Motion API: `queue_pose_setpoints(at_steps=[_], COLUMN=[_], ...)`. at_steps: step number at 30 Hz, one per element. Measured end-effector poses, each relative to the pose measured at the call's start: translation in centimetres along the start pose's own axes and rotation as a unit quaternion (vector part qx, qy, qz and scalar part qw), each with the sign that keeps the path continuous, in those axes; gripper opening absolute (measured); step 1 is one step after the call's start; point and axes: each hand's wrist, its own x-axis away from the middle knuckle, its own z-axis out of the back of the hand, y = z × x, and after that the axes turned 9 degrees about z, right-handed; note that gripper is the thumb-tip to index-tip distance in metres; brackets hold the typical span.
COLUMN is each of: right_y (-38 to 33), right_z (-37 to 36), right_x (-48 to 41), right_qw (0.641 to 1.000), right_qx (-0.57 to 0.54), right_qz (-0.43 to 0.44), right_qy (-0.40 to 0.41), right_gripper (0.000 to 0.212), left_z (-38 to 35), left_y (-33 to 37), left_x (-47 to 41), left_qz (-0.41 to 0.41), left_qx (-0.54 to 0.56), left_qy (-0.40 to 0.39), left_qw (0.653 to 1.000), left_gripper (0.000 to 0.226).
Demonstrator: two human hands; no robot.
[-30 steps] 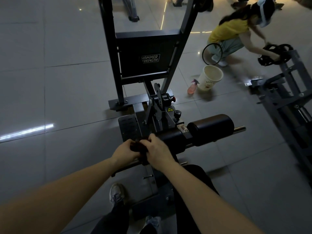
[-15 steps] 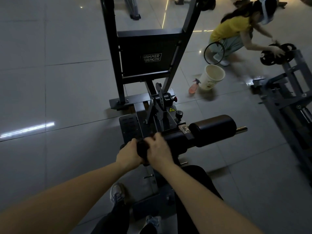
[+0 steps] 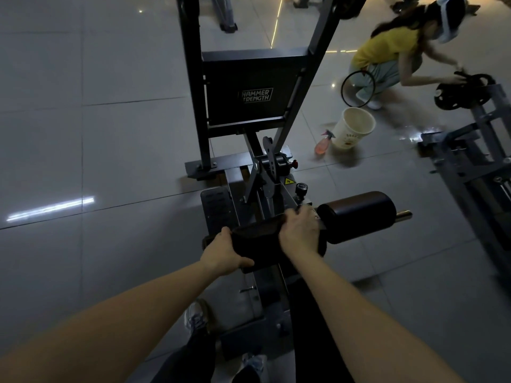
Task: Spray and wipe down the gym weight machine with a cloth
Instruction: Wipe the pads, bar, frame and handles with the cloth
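While both hands wrap a dark cloth (image 3: 255, 239) round the left roller (image 3: 206, 242) of the machine (image 3: 190, 78), the step in hand reads as the wipe, not the spray. The left hand (image 3: 224, 254) grips the cloth's left end, thumb on the near side and fingers curled over the top. The right hand (image 3: 300, 233) grips the right end, fingers curled over the far side, just beside the bare right roller (image 3: 356, 215). The cloth lies stretched between them and hides nearly all of the left roller; only its dark end shows past the left hand. Neither hand holds a sprayer. A pink bottle (image 3: 323, 144) stands on the floor (image 3: 96, 147), well apart from the hands and just beside a pale bucket (image 3: 354, 131), near a second person (image 3: 387, 48) who crouches and reaches to a plate (image 3: 464, 92).

Judging from the grip, the next move calls for turning or sliding the cloth round the roller with both hands pressing, so that the underside is reached as well as the top. The right roller and the upright pad (image 3: 249, 78) have no cloth on them at this moment, and each would likely need its own pass. Whether the left roller is already wet cannot be told in this dim light. If it is dry, one hand must let go and fetch the bottle, which looks out of reach.
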Motion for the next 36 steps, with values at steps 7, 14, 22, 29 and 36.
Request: queue_pose_setpoints(at_steps=[7,14,22,29,36], right_y=[-3.8,6.5,-0.3,-2.5,6.9], right_z=[-0.5,1.8,-0.6,-0.6,-0.4], right_x=[3.6,-0.6,3.5,5.4,0.6], right_qw=[0.954,0.997,0.998,0.964,0.999], right_qx=[-0.052,0.006,-0.054,-0.085,-0.032], right_qz=[0.289,-0.071,0.040,0.243,0.007], right_qy=[-0.067,-0.025,0.016,-0.071,-0.031], right_gripper=[0.042,0.033,0.024,0.049,0.043], left_z=[-0.5,-0.1,-0.7,0.2,1.2], left_y=[-1.9,-1.5,0.1,-1.0,-0.4], left_x=[-0.1,-1.1,0.2,-0.2,-1.2], left_qz=[-0.004,0.028,0.002,-0.033,0.004], left_qx=[0.112,0.141,-0.037,0.027,0.031], left_qy=[-0.038,-0.067,0.026,-0.005,-0.018], left_qw=[0.993,0.987,0.999,0.999,0.999], left_gripper=[0.072,0.072,0.083,0.060,0.058])
